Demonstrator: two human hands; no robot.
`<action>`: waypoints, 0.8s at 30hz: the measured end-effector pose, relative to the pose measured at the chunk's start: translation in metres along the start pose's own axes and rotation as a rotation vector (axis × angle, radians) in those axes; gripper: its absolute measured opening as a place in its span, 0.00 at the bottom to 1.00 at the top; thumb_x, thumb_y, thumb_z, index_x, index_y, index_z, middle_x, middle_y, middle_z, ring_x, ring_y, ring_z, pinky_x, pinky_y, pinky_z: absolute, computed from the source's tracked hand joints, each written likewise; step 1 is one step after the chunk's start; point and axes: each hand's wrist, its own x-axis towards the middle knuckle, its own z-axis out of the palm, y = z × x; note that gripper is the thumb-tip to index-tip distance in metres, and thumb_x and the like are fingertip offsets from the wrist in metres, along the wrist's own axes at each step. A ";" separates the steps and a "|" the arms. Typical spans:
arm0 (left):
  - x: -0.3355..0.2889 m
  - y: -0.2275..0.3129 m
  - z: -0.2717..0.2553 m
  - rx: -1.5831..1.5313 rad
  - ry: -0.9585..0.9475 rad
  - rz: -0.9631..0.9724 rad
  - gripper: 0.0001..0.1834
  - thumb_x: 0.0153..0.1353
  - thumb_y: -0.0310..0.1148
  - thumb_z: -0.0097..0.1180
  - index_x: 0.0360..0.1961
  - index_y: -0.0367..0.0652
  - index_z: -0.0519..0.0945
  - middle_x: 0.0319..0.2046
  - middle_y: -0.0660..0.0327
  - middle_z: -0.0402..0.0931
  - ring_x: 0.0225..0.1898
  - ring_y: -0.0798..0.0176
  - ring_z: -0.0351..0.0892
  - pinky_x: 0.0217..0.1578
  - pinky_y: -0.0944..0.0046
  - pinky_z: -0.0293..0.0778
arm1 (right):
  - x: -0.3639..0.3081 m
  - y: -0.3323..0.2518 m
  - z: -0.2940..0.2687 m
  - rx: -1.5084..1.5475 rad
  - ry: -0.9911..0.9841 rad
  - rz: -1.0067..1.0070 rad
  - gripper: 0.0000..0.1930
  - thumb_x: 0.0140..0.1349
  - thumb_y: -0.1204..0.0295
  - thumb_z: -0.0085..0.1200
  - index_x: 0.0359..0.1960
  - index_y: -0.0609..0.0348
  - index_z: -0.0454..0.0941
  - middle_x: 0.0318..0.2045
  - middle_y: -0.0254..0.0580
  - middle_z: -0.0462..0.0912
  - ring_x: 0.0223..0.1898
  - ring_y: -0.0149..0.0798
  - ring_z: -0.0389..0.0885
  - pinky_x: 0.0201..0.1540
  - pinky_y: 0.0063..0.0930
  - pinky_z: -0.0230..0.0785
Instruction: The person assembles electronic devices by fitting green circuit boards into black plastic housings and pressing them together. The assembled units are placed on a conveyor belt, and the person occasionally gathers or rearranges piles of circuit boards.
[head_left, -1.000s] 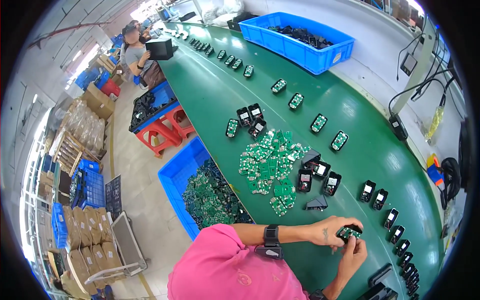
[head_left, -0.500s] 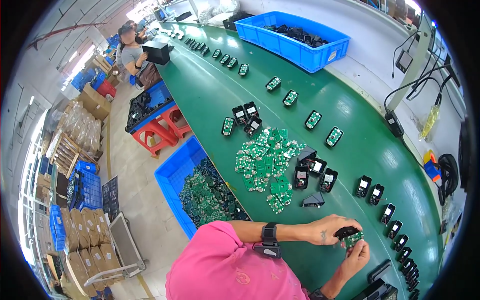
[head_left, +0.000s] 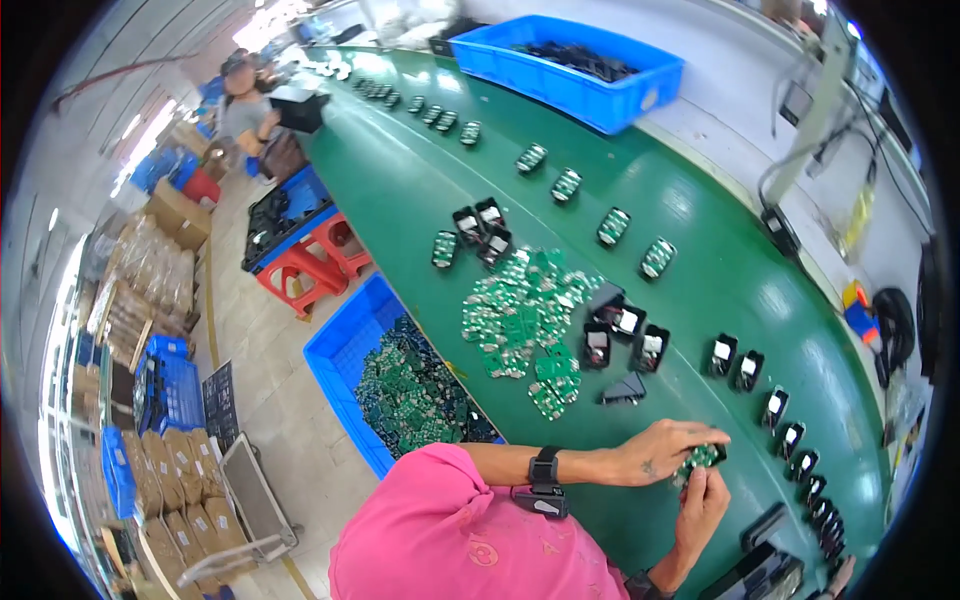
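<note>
My left hand (head_left: 652, 455) grips a small black plastic case (head_left: 720, 455) above the green bench. A green circuit board (head_left: 698, 459) lies at the case's opening, and my right hand (head_left: 703, 502) pinches its near edge with thumb and fingers. How deep the board sits in the case is hidden by my fingers. Beyond my hands stand open black cases (head_left: 651, 348) with white parts inside, next to a dark wedge-shaped piece (head_left: 624, 390). To their left spreads a loose pile of green circuit boards (head_left: 520, 325).
A row of cases with boards (head_left: 614, 227) runs along the bench (head_left: 450, 345); more cases (head_left: 775, 406) line the right. A blue bin of boards (head_left: 340, 340) stands left, another blue bin (head_left: 600, 105) at the back. Someone's hand (head_left: 842, 575) shows lower right. A co-worker (head_left: 245, 115) holds a black box.
My right hand has moved up toward the left, bringing the board from beside the case onto its opening. Another person's hand has appeared at the lower right. The whole view has shifted slightly.
</note>
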 end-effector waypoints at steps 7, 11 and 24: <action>0.003 0.020 -0.018 -0.192 0.018 -0.271 0.29 0.61 0.12 0.43 0.63 0.40 0.74 0.55 0.57 0.78 0.48 0.67 0.80 0.44 0.64 0.83 | 0.018 -0.024 0.017 -0.110 0.155 -0.198 0.14 0.67 0.72 0.55 0.23 0.65 0.76 0.17 0.46 0.74 0.17 0.40 0.70 0.24 0.35 0.59; 0.001 0.015 -0.025 -0.416 -0.136 -0.312 0.26 0.67 0.19 0.46 0.67 0.38 0.66 0.54 0.52 0.76 0.46 0.64 0.83 0.41 0.66 0.85 | 0.015 -0.024 0.015 -0.180 0.250 -0.180 0.14 0.66 0.72 0.57 0.21 0.65 0.76 0.16 0.45 0.73 0.17 0.42 0.71 0.22 0.35 0.60; -0.001 0.011 -0.008 -0.421 -0.013 -0.506 0.17 0.74 0.31 0.48 0.60 0.39 0.71 0.41 0.51 0.79 0.25 0.62 0.85 0.20 0.70 0.81 | 0.016 -0.006 0.029 0.107 0.135 -0.139 0.24 0.71 0.74 0.49 0.68 0.58 0.66 0.32 0.44 0.82 0.31 0.36 0.82 0.34 0.32 0.75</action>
